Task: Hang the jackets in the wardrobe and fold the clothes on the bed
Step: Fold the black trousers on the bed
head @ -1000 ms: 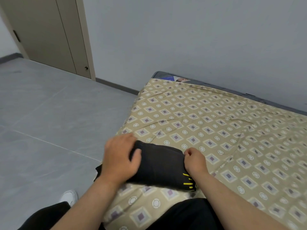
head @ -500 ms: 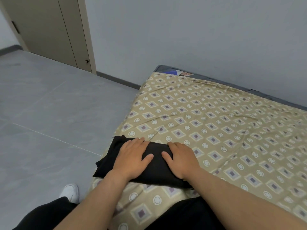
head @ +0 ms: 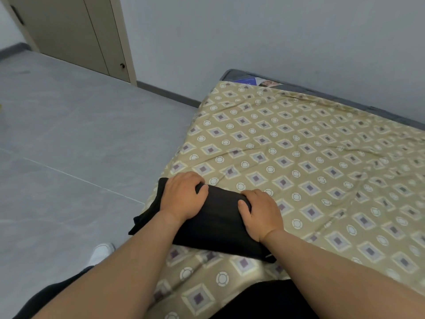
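A black garment (head: pixel 218 224) lies folded into a thick bundle at the near left corner of the bed (head: pixel 322 146), within easy reach, with one loose end spilling over the edge toward the floor (head: pixel 69 134). The left hand (head: pixel 181 196) clamps its left part, fingers curled over the far edge and thumb on top; the right hand (head: pixel 259 212) grips the right part the same way, with bare cloth between the two. Gripping both ends likely stops the layers sliding apart, so the bundle can be tightened or lifted whole. A tan door (head: pixel 76 31) stands shut across the room
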A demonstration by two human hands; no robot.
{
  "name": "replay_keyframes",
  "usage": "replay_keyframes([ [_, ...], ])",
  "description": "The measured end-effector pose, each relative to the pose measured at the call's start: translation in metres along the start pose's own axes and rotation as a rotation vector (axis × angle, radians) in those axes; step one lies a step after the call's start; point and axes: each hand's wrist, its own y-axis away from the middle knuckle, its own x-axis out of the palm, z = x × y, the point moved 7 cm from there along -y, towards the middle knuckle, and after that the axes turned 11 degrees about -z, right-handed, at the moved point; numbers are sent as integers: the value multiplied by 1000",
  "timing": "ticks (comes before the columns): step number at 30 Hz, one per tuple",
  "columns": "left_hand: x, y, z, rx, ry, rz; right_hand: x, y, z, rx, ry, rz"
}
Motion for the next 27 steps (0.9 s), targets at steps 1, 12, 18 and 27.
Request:
replay_keyframes([
  [1,-2,-1,3,-16,32,1,-1,0,-2,36,-24,-10],
  [12,-30,62,61,-383,115,269,-17,12,-4,137,-117,78],
  [18,-84,127,80,-835,238,-101,-28,30,-1,151,-134,232],
  [27,-34,194,-33,-1280,1141,342,-41,71,29,305,-337,448],
])
